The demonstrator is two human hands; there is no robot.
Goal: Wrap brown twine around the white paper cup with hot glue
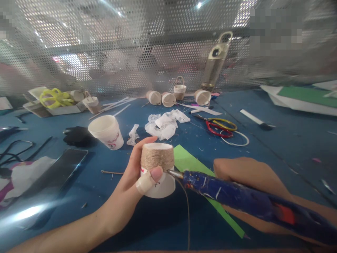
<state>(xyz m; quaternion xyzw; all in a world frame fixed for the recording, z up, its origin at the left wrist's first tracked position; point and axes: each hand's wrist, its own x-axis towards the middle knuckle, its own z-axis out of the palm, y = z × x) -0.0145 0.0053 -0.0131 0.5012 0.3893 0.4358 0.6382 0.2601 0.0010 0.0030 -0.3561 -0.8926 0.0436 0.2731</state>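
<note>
My left hand [137,182], a bandage round its thumb, grips an upside-down paper cup [160,188]. Twine [158,158] winds around the half of the cup nearest its base, and a loose strand [188,211] hangs down from it. In my right hand [250,179] is a blue glue gun [229,196], whose metal nozzle meets the cup at the lower edge of the twine. The grip and trigger are hidden behind the gun's body. Beneath both hands a green paper strip [223,211] lies on the blue table.
Stacked paper cups [106,131] stand at left, near a phone [60,168]. White lace [165,124] and red-and-yellow scissors [219,127] lie beyond my hands. Several small twine-wrapped cups [168,99] and a bottle [214,63] sit before a perforated metal screen [118,52].
</note>
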